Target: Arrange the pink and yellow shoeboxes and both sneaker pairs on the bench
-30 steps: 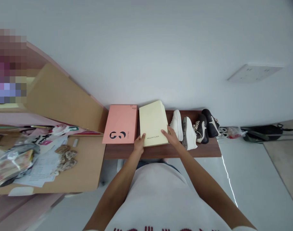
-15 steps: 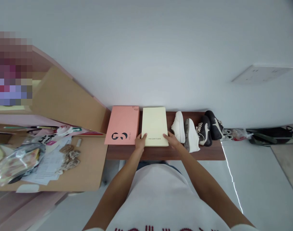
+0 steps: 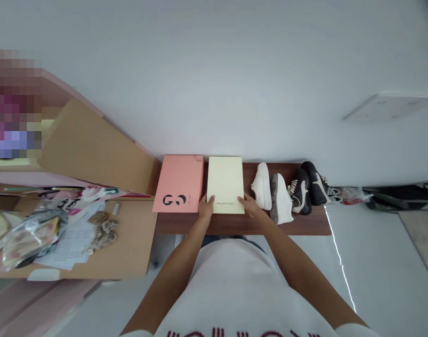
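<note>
A pale yellow box (image 3: 225, 180) lettered MEIZHIYUAN lies on the dark brown wooden shelf (image 3: 242, 225). My left hand (image 3: 206, 206) is closed on its left side near the front corner, thumb on top. At the opposite side, my right hand (image 3: 249, 205) grips the same box, also with the thumb over its top edge. The lower fingers of both hands are partly hidden. Left of the box, close to my left hand, sits a pink box (image 3: 179, 182) with black marks. A white sneaker (image 3: 261, 186) stands just beyond my right hand.
Farther right on the shelf are a white-and-grey sneaker (image 3: 281, 199) and black shoes (image 3: 300, 191) with pale laces. A tan desk (image 3: 129, 243) with papers and a plastic bag (image 3: 33, 241) borders the left. Behind runs a white wall with a socket plate (image 3: 389, 107).
The view has shifted very slightly. Both hands keep their hold on the pale yellow box, which stays in nearly the same place.
</note>
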Demonstrator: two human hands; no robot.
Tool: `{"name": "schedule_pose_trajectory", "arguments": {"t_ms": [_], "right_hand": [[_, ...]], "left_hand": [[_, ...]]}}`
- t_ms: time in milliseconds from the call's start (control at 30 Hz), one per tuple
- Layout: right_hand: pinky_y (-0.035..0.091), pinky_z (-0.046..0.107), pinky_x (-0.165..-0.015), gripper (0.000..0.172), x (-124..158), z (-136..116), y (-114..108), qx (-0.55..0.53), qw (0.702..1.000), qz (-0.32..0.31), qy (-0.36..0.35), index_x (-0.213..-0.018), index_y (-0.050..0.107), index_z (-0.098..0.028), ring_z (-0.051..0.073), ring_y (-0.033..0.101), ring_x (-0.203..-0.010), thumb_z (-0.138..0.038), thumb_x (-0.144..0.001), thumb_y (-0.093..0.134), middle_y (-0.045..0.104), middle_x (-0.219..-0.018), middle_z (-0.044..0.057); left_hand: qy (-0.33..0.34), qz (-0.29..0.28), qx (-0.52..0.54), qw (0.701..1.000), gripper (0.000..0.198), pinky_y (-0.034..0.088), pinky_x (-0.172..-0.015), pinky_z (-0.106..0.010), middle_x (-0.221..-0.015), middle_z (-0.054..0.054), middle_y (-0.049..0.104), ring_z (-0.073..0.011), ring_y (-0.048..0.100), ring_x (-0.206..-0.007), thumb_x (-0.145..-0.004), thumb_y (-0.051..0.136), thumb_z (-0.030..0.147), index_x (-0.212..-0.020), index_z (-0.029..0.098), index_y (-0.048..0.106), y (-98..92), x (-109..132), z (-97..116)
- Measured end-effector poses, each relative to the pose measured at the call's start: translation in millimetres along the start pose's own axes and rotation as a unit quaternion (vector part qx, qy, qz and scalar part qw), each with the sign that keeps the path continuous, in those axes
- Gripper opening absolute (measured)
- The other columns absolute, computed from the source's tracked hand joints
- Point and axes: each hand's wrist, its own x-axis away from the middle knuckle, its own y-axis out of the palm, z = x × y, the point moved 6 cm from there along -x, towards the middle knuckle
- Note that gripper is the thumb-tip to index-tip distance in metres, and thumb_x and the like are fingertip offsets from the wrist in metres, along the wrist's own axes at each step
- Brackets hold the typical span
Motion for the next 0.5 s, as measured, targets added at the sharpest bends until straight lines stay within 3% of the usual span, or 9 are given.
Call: {"name": "schedule_pose_trajectory", "arguments": {"t_ms": [267,500], "right_hand": [[0.053,0.047,-0.104,0.052,-7,2,-2,0.03,1.0,-0.001,-0.005,-0.134,0.059,-0.02,0.023,0.069,-0.114,-0.043,-0.088,0.065,0.071,-0.129,0.01],[0.053,0.047,-0.105,0.056,-6,-18,-4,0.063,0.998,-0.006,-0.005,-0.136,0.059,-0.019,0.025,0.068,-0.118,-0.041,-0.085,0.069,0.07,-0.132,0.01]], "left_hand": [[0.015,-0.015,-0.038,0.999,0.049,0.054,-0.099,-0.037,-0.129,-0.014,0.071,-0.026,0.07,-0.114,-0.097,0.062,0.046,-0.138,0.018,0.062,1.8,-1,4],[0.041,-0.025,-0.154,0.987,0.048,0.055,-0.099,-0.035,-0.13,-0.015,0.071,-0.025,0.069,-0.118,-0.102,0.05,0.042,-0.142,0.016,0.057,4.4,-4,15]]}}
